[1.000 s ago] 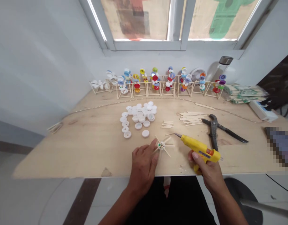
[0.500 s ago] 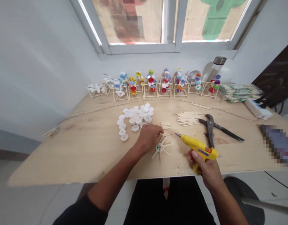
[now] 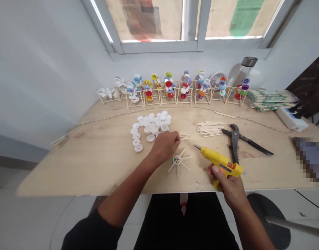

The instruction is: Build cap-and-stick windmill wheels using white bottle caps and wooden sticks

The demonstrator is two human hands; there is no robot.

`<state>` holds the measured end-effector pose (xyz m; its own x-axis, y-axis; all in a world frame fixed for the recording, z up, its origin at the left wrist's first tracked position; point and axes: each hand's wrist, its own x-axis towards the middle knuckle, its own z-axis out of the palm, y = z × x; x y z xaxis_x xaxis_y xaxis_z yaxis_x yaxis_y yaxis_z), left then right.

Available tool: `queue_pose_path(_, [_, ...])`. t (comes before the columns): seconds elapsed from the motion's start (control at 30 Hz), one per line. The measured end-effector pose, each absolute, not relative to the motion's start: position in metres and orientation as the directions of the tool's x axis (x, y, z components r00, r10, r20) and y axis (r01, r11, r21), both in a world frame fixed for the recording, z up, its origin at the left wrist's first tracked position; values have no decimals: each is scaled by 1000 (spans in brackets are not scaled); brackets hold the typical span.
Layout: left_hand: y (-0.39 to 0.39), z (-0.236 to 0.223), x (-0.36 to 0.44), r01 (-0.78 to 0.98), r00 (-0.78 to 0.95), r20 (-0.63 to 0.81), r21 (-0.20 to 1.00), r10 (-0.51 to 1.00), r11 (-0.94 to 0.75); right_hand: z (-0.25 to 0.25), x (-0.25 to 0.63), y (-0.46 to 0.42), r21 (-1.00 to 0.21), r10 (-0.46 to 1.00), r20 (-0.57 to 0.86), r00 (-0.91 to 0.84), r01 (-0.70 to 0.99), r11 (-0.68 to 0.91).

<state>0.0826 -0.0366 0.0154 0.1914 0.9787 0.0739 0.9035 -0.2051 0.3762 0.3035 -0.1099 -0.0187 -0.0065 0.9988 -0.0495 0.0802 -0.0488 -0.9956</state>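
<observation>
My left hand (image 3: 164, 147) is curled beside a small stack of wooden craft sticks (image 3: 184, 136), close to the white plastic bottle caps (image 3: 150, 126). Its fingers hide whether it holds anything. Just below it, a spoked wheel of craft sticks (image 3: 177, 160) with a small cap at its hub lies on the plywood board (image 3: 92, 163), untouched. My right hand (image 3: 225, 182) is wrapped around the grip of a yellow hot glue gun (image 3: 220, 162), whose nozzle points left towards the wheel.
Behind the hand, a row of stick stands (image 3: 185, 92) holds coloured caps along the wall. Right of the glue gun lie loose sticks (image 3: 211, 129) and black-handled pliers (image 3: 234, 142). Farther back are a bundle of sticks (image 3: 271, 100), a power strip (image 3: 289, 118) and a glass bottle (image 3: 246, 71).
My left hand has left the stick wheel and moved forward towards the caps and small stick stack. The wheel stays on the board. The glue gun remains in my right hand.
</observation>
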Motion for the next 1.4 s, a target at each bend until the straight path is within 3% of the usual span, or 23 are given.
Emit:
queue_pose_path(0.03, [-47, 18, 77, 894, 148, 101, 411, 984, -177, -20, 304, -110, -995, 998, -60, -1, 80, -59])
queue_pose_path(0.13, [-83, 20, 64, 638, -26, 154, 763, 988, -102, -26, 305, -112, -989, 995, -99, 25, 104, -102])
queue_pose_path(0.2, [-107, 15, 60, 389, -109, 45, 921, 993, 1, -28, 304, -115, -985, 993, -101, 65, 137, -109])
queue_pose_path(0.27, [-126, 7, 60, 174, -153, -94, 977, 984, 121, -26, 301, -119, -982, 996, -70, 63, 171, -80])
queue_pose_path(0.43, [-146, -4, 70, -180, -182, -352, 930, 918, 321, -6, 286, -130, -964, 977, 17, -214, 254, 72])
queue_pose_path(0.63, [-148, -3, 71, -389, -158, -420, 859, 894, 334, -3, 274, -138, -873, 918, 83, -387, 416, 254])
queue_pose_path(0.93, [-151, 0, 72, -479, -129, -443, 811, 887, 335, -9, 272, -137, -762, 885, 209, -415, 498, 414])
queue_pose_path(1.4, [-149, -4, 71, -489, -102, -417, 812, 903, 319, -8, 274, -134, -706, 867, 272, -418, 526, 474])
